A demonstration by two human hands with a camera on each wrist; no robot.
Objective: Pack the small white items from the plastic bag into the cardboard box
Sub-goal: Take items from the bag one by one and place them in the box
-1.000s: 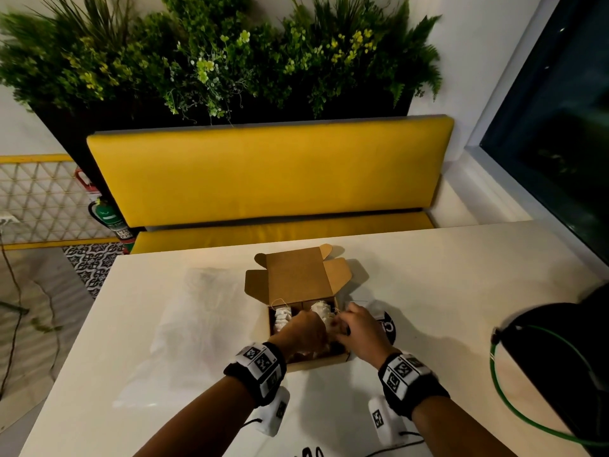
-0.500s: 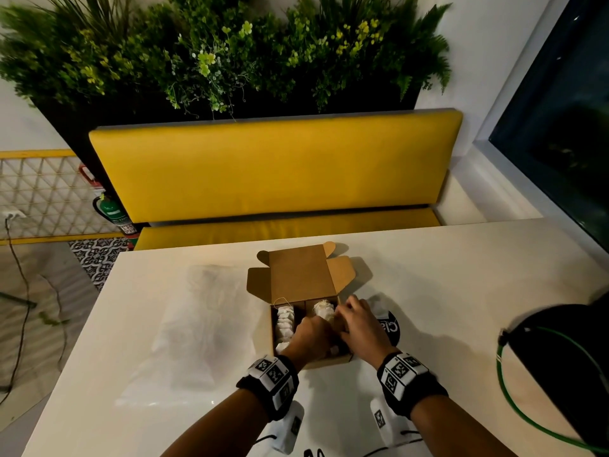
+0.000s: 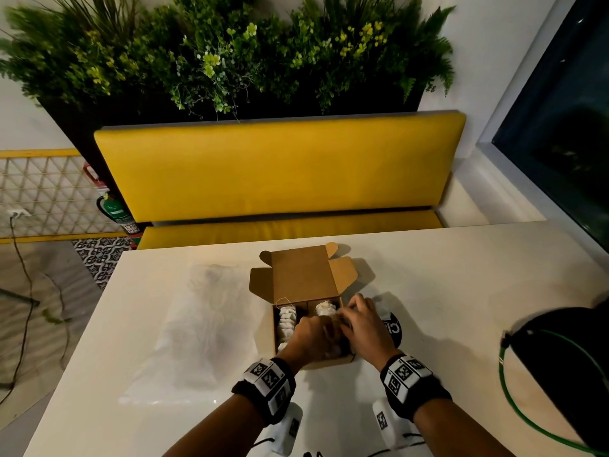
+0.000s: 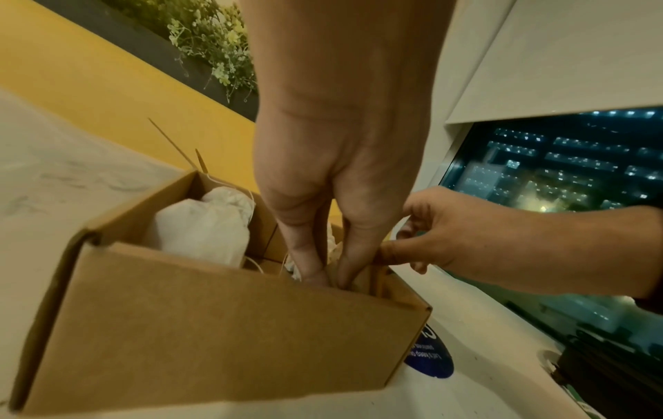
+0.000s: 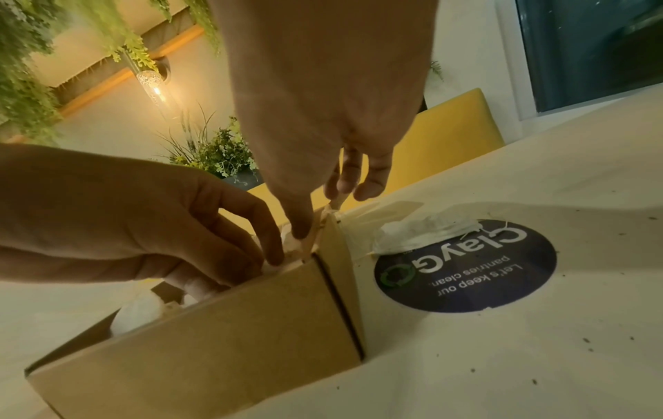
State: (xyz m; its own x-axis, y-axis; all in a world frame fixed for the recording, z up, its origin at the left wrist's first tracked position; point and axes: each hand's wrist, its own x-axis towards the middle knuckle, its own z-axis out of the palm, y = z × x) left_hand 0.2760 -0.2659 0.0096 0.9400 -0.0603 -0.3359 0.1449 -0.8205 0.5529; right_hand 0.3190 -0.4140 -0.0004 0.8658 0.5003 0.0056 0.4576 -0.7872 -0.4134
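The open cardboard box point(image 3: 333, 361) stands mid-table with white pouches point(image 3: 286, 321) in its left compartment and one more point(image 3: 324, 308) at the back right. My left hand point(image 3: 313, 334) reaches down into the right compartment, where its fingertips point(image 4: 315, 276) pinch a white pouch point(image 4: 331, 249). My right hand point(image 3: 361, 319) grips the box's right wall, thumb point(image 5: 301, 226) inside and the other fingers outside. One loose white pouch point(image 5: 423, 232) lies on the table right of the box. The clear plastic bag point(image 3: 204, 324) lies flat left of the box.
A round dark sticker point(image 5: 466, 269) marks the table under the loose pouch. A black object with a green cable point(image 3: 560, 374) sits at the table's right edge. A yellow bench point(image 3: 280, 169) runs behind the table.
My left hand has slid right and deeper into the box's right compartment. My right hand has shifted a little forward along the right wall. The box stays in place.
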